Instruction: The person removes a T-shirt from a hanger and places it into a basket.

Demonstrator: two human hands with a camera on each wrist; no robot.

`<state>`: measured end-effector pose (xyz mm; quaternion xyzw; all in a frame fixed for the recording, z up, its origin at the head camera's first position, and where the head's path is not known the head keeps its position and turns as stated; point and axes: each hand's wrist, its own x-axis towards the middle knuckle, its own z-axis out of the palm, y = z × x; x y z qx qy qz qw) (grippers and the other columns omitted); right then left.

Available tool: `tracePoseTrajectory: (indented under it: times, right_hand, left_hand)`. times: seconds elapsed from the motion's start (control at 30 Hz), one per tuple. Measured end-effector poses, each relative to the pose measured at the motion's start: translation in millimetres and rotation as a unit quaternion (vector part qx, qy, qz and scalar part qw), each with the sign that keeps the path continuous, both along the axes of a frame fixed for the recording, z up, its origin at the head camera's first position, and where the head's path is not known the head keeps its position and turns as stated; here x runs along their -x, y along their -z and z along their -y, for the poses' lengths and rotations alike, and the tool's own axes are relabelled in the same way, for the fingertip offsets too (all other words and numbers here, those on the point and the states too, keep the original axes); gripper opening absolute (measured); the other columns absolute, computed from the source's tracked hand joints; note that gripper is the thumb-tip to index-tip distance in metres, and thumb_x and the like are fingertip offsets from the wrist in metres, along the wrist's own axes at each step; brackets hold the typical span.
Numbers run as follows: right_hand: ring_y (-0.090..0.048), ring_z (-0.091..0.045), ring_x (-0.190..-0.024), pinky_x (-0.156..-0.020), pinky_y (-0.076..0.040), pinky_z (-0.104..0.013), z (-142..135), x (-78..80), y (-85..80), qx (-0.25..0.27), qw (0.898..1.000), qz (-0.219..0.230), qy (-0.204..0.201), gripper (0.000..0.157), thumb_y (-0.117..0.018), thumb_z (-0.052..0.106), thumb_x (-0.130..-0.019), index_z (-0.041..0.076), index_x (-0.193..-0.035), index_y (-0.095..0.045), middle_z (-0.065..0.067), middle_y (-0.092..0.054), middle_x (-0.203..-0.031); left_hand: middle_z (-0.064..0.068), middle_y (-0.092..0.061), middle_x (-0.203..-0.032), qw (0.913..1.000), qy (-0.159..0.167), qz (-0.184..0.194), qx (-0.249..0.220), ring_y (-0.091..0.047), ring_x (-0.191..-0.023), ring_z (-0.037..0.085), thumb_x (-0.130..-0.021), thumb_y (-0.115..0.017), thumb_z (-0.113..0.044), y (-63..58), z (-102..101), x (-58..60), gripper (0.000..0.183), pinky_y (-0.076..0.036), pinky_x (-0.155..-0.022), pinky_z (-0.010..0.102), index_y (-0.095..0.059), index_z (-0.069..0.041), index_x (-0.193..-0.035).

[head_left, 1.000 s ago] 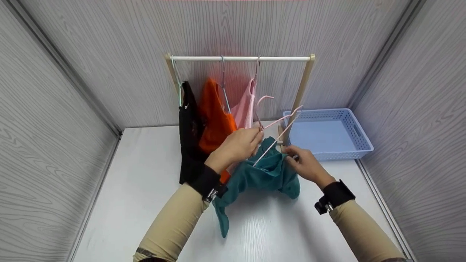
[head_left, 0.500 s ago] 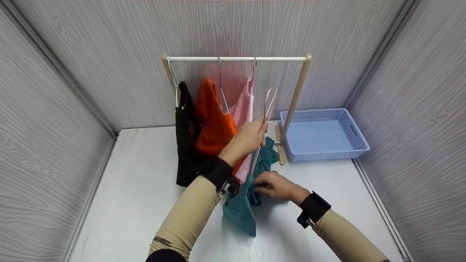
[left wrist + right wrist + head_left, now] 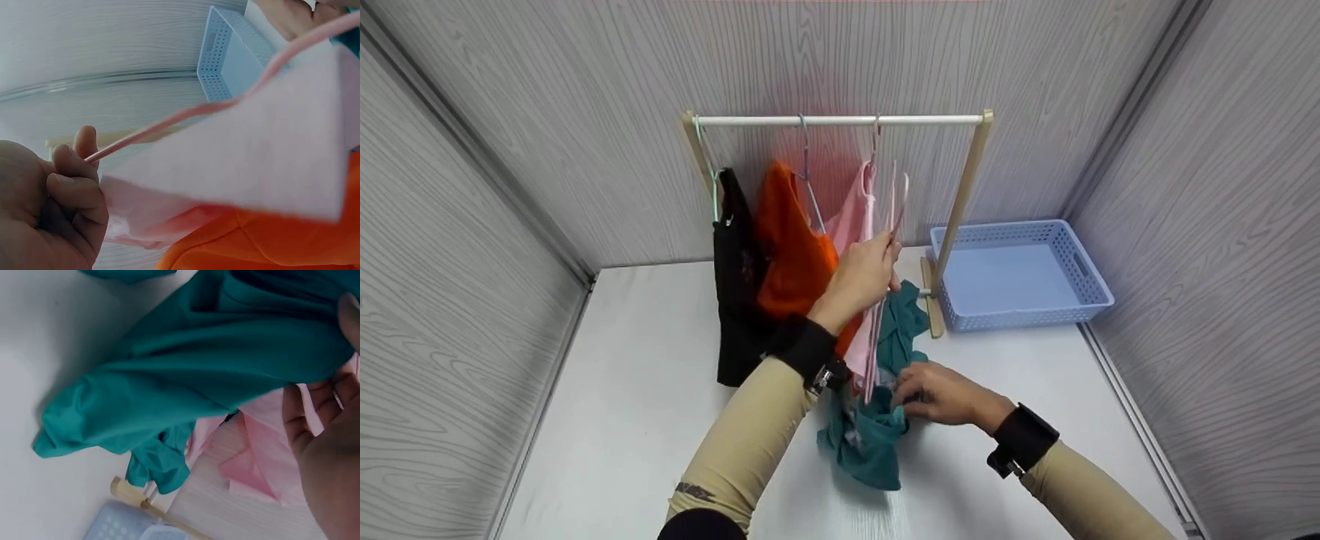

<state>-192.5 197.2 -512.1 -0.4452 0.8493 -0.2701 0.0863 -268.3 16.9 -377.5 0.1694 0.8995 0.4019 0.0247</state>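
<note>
My left hand point(image 3: 864, 274) grips a thin pink clothes hanger point(image 3: 185, 115), which stands nearly edge-on to the head camera. The hanger's lower end reaches down to the opening of a crumpled teal garment point(image 3: 877, 450). At that opening my right hand point(image 3: 941, 394) pinches the fabric between thumb and fingers. In the right wrist view, a long fold of the teal cloth point(image 3: 140, 388) spreads away from the hand. Beside the left hand hangs a pink garment point(image 3: 253, 152), close behind the held hanger. Part of the hanger is hidden by the left hand.
A small clothes rack with a white bar point(image 3: 840, 121) stands at the back. A black garment point(image 3: 739, 300), an orange garment point(image 3: 795, 255) and the pink one hang from it on hangers. Right of the rack sits a blue perforated basket point(image 3: 1027, 319) on the white table point(image 3: 645, 420).
The pink hanger has turned from slanting across the teal garment to nearly upright and edge-on. My right hand has come nearer and slightly left, and the garment is now bunched below the hanger.
</note>
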Motion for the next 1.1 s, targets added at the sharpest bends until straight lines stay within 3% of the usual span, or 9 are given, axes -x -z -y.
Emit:
tracePoseTrajectory:
  times: [0.1, 0.23, 0.33, 0.43, 0.7, 0.83, 0.97, 1.1]
  right_hand:
    - [-0.06, -0.011, -0.093, -0.083, -0.052, -0.032, -9, 1.6, 3.8, -0.021, 0.999, 0.038, 0.024, 0.017, -0.067, 0.014, -0.091, 0.017, -0.104, -0.076, 0.001, -0.069, -0.099]
    - [-0.062, -0.011, -0.095, -0.082, -0.053, -0.032, -23, 7.0, 12.7, -0.011, 0.994, 0.085, 0.073, 0.023, -0.062, 0.014, -0.095, 0.015, -0.116, -0.07, 0.0, -0.07, -0.108]
    - [-0.061, -0.011, -0.092, -0.081, -0.052, -0.031, -34, 9.1, 19.7, -0.001, 0.989, 0.09, 0.114, 0.023, -0.058, 0.014, -0.097, 0.014, -0.118, -0.068, 0.0, -0.069, -0.108]
    - [-0.06, -0.011, -0.091, -0.081, -0.052, -0.031, -44, 8.1, 28.0, 0.005, 0.985, 0.098, 0.14, 0.023, -0.056, 0.014, -0.098, 0.013, -0.118, -0.068, -0.001, -0.069, -0.105]
    - [-0.062, -0.016, -0.094, -0.082, -0.052, -0.032, -60, 0.4, 48.3, 0.009, 0.976, 0.138, 0.171, 0.021, -0.053, 0.017, -0.1, 0.015, -0.115, -0.068, -0.003, -0.069, -0.109]
    - [-0.063, -0.017, -0.097, -0.083, -0.052, -0.033, -64, 0.1, 53.6, 0.009, 0.971, 0.147, 0.186, 0.021, -0.052, 0.017, -0.101, 0.014, -0.115, -0.068, -0.005, -0.069, -0.112]
    - [-0.063, -0.018, -0.097, -0.083, -0.052, -0.033, -65, 0.6, 59.0, 0.011, 0.967, 0.159, 0.199, 0.021, -0.052, 0.018, -0.101, 0.013, -0.114, -0.068, -0.009, -0.069, -0.11]
    - [-0.063, -0.018, -0.096, -0.081, -0.052, -0.031, -64, 1.7, 63.2, 0.017, 0.963, 0.177, 0.204, 0.021, -0.052, 0.017, -0.101, 0.013, -0.113, -0.067, -0.009, -0.069, -0.11]
  left_hand:
    - [0.004, -0.064, -0.077, 0.9998, 0.01, 0.01, -0.014, -0.06, -0.065, 0.014, -0.106, -0.039, -0.029, -1.7, -3, 1.5, 0.028, -0.05, -0.06, 0.02, -0.053, -0.011, -0.122]
    - [0.004, -0.062, -0.077, 0.9967, 0.021, 0.063, -0.048, -0.055, -0.063, 0.015, -0.106, -0.038, -0.03, -5.8, -9, 8.0, 0.026, -0.044, -0.055, 0.02, -0.053, -0.011, -0.115]
    - [0.003, -0.058, -0.078, 0.9924, 0.016, 0.107, -0.06, -0.049, -0.063, 0.015, -0.107, -0.036, -0.032, -11.5, -14, 15.9, 0.027, -0.038, -0.053, 0.021, -0.053, -0.014, -0.116]
    - [0.002, -0.054, -0.078, 0.9899, 0.015, 0.127, -0.061, -0.043, -0.061, 0.014, -0.107, -0.033, -0.031, -18.6, -20, 26.0, 0.029, -0.033, -0.052, 0.022, -0.054, -0.014, -0.118]
    - [-0.002, -0.048, -0.066, 0.983, 0.013, 0.115, -0.143, -0.036, -0.049, 0.008, -0.107, -0.033, -0.021, -39.1, -37, 55.9, 0.03, -0.03, -0.045, 0.02, -0.057, -0.007, -0.118]
    - [-0.004, -0.052, -0.065, 0.984, -0.002, 0.103, -0.145, -0.035, -0.045, 0.006, -0.107, -0.032, -0.023, -45.6, -46, 74.4, 0.033, -0.029, -0.042, 0.019, -0.058, -0.008, -0.123]
    - [-0.004, -0.051, -0.065, 0.9835, -0.013, 0.102, -0.149, -0.036, -0.045, 0.006, -0.107, -0.033, -0.025, -43.2, -52, 90.6, 0.033, -0.03, -0.041, 0.019, -0.058, -0.007, -0.119]
    - [-0.004, -0.048, -0.064, 0.986, -0.013, 0.095, -0.137, -0.038, -0.047, 0.007, -0.107, -0.034, -0.027, -32.3, -57, 103.0, 0.033, -0.033, -0.043, 0.02, -0.057, -0.007, -0.094]
